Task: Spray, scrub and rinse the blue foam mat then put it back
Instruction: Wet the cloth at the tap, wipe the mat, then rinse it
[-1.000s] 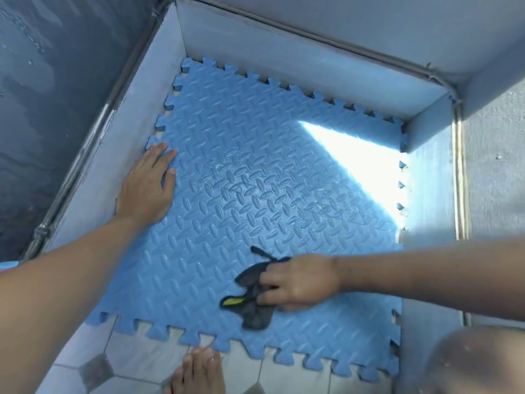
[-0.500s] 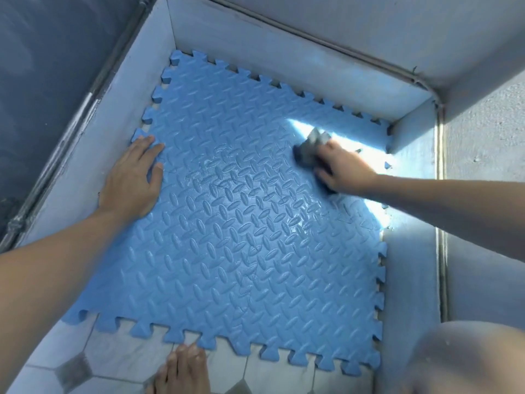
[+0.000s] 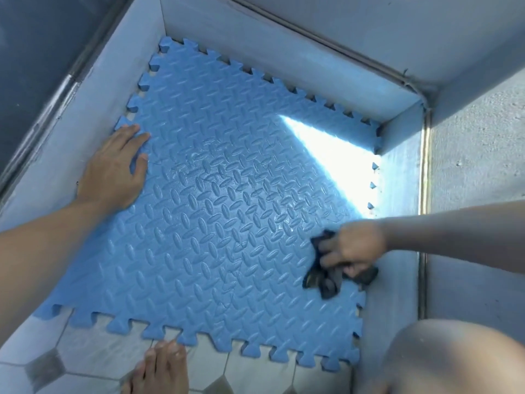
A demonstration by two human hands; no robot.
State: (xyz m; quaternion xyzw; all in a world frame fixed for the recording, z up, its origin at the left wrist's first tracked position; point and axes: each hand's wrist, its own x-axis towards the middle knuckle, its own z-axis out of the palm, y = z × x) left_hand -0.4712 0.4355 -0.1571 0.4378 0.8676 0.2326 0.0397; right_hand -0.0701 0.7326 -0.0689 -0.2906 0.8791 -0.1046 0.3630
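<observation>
1. The blue foam mat (image 3: pixel 216 223) lies flat on the floor in a walled corner.
2. My left hand (image 3: pixel 113 172) presses its left edge, fingers spread flat.
3. My right hand (image 3: pixel 350 248) fingers clamp a dark cloth (image 3: pixel 326 280) near the mat's right edge.

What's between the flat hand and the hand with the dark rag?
Only bare blue mat lies between the left hand and the right hand gripping the dark rag, as the head view shows.

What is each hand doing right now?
Left hand: open, flat on the blue foam mat.
Right hand: closed around a dark cloth.
</observation>
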